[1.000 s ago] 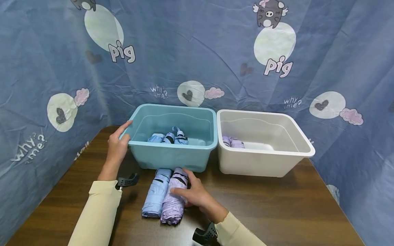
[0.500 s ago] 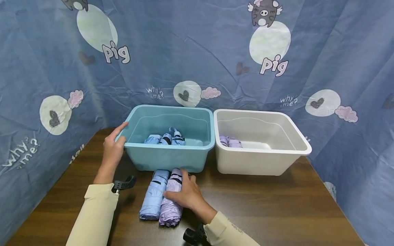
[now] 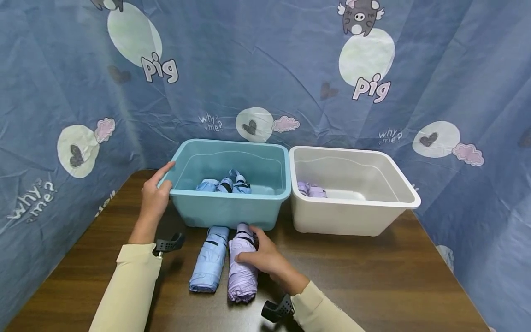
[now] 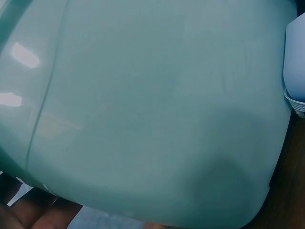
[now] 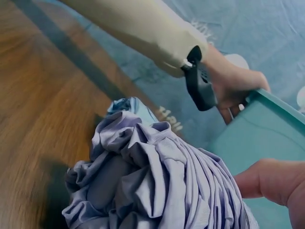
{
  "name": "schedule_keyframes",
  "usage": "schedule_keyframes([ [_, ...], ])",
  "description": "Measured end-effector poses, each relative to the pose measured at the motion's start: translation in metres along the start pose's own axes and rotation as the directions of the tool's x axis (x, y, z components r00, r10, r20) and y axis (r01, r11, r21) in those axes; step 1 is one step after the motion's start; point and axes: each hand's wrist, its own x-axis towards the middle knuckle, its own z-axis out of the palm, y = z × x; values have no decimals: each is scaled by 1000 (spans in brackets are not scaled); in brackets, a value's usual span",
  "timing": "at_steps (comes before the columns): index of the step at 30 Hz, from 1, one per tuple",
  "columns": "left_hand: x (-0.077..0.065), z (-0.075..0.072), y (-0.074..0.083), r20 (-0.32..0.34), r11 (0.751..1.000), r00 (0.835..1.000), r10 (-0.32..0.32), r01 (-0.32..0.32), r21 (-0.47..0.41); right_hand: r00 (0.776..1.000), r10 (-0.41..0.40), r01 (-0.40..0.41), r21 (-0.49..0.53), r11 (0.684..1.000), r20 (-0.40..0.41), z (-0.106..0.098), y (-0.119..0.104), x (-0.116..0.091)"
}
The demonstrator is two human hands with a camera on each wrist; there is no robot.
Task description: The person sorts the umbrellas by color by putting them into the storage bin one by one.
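My right hand (image 3: pixel 267 258) grips a rolled purple folding umbrella (image 3: pixel 242 281), thumb on its near side. Its gathered cloth end (image 5: pixel 157 176) fills the lower right wrist view. Just left of it, apart, a rolled light blue folding umbrella (image 3: pixel 209 263) lies on the wooden table (image 3: pixel 373 276). My left hand (image 3: pixel 153 200) holds the left rim of a teal plastic bin (image 3: pixel 228 210), whose wall fills the left wrist view. Inside that bin lie several light blue umbrellas (image 3: pixel 224 185). The far fingers of my right hand are mostly hidden behind the purple umbrella.
A white plastic bin (image 3: pixel 340 219) stands against the teal bin's right side, with purple umbrellas (image 3: pixel 316 192) in its left end. Behind both bins hangs a blue printed curtain (image 3: pixel 265 69). A black wrist camera (image 3: pixel 277 310) sits on my right wrist.
My right hand has shifted right with the purple umbrella, opening a gap between it and the blue one. My left hand stays on the teal bin's rim.
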Motion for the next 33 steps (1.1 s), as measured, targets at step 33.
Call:
schedule_keyframes([
  [33, -1, 1, 2, -22, 1000, 1000, -10, 10, 24, 992, 6, -34, 217, 975, 126, -118, -25, -63],
])
